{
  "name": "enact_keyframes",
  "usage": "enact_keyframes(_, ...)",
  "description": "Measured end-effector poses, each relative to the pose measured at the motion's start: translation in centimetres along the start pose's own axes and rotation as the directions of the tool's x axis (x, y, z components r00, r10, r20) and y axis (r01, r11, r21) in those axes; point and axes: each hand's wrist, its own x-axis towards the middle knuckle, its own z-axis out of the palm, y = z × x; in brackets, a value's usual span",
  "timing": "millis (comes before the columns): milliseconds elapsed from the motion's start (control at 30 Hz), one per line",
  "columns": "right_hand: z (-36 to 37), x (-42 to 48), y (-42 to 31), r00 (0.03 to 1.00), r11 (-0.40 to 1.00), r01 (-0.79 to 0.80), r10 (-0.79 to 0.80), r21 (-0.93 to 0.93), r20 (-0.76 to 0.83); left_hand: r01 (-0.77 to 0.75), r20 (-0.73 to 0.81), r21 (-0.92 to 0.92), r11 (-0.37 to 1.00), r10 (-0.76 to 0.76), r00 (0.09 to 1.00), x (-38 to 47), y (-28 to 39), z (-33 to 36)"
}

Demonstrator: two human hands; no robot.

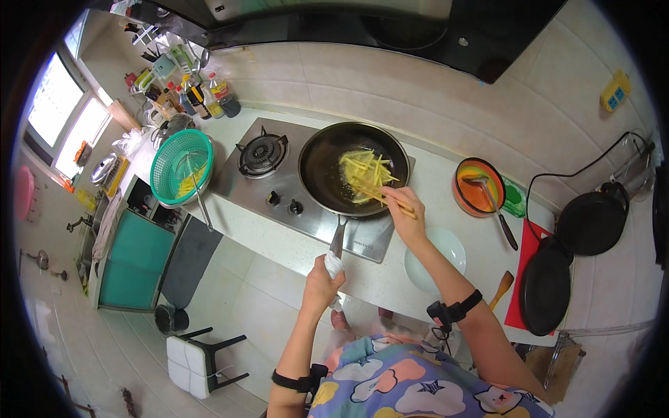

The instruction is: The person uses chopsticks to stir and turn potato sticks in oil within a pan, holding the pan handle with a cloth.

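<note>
A dark frying pan sits on the right burner of the gas hob. Yellow-green strips of food, perhaps cut potato, lie in bubbling oil inside it. With my left hand I grip the pan's handle through a white cloth. My right hand holds wooden chopsticks, their tips among the strips. Beneath my right forearm is a pale round plate, partly hidden by it. More strips lie in a green colander left of the hob, with a wire skimmer resting across it.
An orange bowl with a ladle stands right of the pan. Beyond it, an opened black electric griddle lies partly on a red mat. A wooden spatula is near my right forearm. The range hood hangs above; sauce bottles crowd the back left.
</note>
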Motion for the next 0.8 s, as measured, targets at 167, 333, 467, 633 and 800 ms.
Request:
enact_keyframes(167, 0.9, 0.1, 0.5, 0.996, 0.997, -0.082, 0.082, 0.004, 0.018, 0.022, 0.019, -0.004, 1.0, -0.022, 1.0, 0.0, 0.3, -0.2)
enact_keyframes(333, -0.8, 0.5, 1.3, 0.972, 0.953, -0.149, 0.19, 0.262, -0.136, 0.024, 0.0, -0.008, 1.0, -0.024, 1.0, 0.0, -0.2, 0.0)
enact_keyframes(467, -5.3, 1.4, 2.5, 0.971, 0.993, -0.076, 0.054, -0.086, -0.231, 0.028, 0.019, -0.023, 0.999, -0.028, 0.999, 0.0, 0.4, -0.2)
enact_keyframes(633, -4.3, 1.2, 3.5, 0.968, 0.988, -0.15, 0.153, 0.029, -0.201, 0.016, 0.012, -0.019, 1.0, -0.016, 1.0, 0.1, 0.3, 0.0)
enact_keyframes(800, -3.7, 1.3, 1.3, 0.972, 0.974, -0.145, 0.173, 0.175, -0.161, 0.008, 0.017, -0.017, 1.0, -0.007, 1.0, 0.1, 0.2, -0.1)
